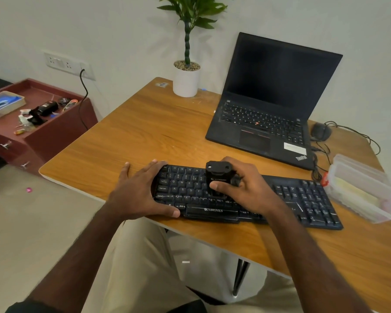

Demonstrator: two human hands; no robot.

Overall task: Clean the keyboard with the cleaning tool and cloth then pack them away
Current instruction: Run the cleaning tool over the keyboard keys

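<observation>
The left hand lies spread with straight fingers on the left end of the black keyboard at the worktop's near edge, while the right hand grips the boxy black cleaning tool upright on its middle keys.

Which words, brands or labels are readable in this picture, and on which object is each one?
"ZEBRONICS": front edge of the black desktop keyboard.
"ThinkPad": corner of the open black laptop.
Letters such as "Q W E R": keyboard keys.
White laptop sticker: blurred.
Print on the black cleaning tool: too small.
</observation>
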